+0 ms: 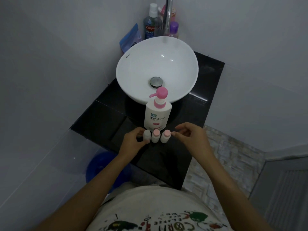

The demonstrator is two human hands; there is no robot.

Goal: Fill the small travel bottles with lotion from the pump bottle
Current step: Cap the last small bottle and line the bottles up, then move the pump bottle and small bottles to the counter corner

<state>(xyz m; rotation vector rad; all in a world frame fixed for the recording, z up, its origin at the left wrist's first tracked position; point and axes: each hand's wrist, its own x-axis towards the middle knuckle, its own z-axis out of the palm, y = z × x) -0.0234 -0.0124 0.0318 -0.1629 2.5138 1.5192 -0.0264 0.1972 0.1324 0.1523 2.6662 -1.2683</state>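
A white pump bottle (157, 114) with a pink pump head stands upright on the black counter (100, 117), its nozzle pointing left. In front of it three small white travel bottles stand in a row. The left bottle (147, 135) has a white top, and my left hand (133, 140) is closed around it, thumb in front. The middle bottle (155, 135) and the right bottle (165, 135) carry pink caps. My right hand (190, 135) hovers just right of the row, fingers loosely curled and apart, holding nothing.
A white bowl basin (133, 67) with a metal drain sits behind the pump bottle under a chrome tap (167, 17). A mouthwash bottle (150, 25), a purple bottle (174, 29) and a blue pouch (130, 39) crowd the back corner. A blue bucket (100, 165) sits below the counter's left edge.
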